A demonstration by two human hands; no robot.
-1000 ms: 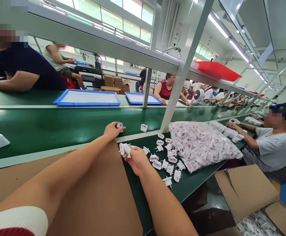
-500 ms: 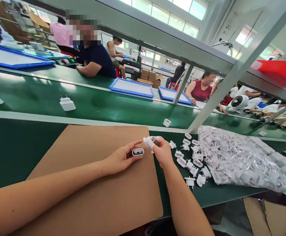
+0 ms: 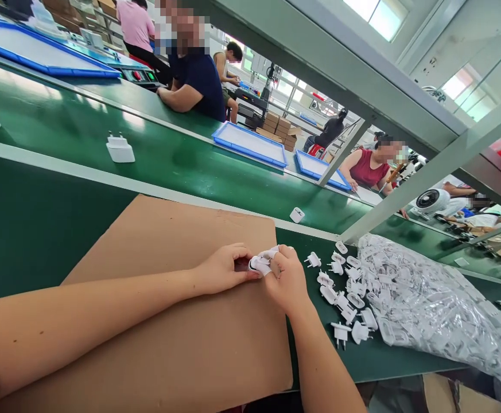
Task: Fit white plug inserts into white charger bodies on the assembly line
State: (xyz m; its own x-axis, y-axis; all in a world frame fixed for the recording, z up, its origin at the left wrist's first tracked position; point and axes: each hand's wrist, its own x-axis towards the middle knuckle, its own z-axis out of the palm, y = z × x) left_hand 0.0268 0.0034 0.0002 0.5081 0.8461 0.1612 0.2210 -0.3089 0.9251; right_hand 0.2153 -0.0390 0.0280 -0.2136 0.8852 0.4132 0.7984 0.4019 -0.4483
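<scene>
Over the right part of a cardboard sheet (image 3: 181, 338), my left hand (image 3: 224, 268) is closed on a white charger housing (image 3: 253, 265), mostly hidden by fingers. My right hand (image 3: 290, 280), with white coverings on some fingertips, pinches a white plug end piece (image 3: 264, 261) against the housing's open end. Whether the two parts are joined, I cannot tell. Right of my right hand, several loose white two-pin plug pieces (image 3: 340, 331) lie scattered on the green bench.
A clear plastic bag (image 3: 426, 312) full of white parts lies at the right. Chargers, one with pins up (image 3: 120, 150), stand on the green belt (image 3: 198, 178) beyond a pale rail. A slanted metal post (image 3: 388, 209) rises behind the bag. Co-workers sit across, near blue-rimmed trays (image 3: 250, 143).
My hands have come together: the plug piece, held apart from the housing before, is now at its open end. The camera view has tilted and shifted.
</scene>
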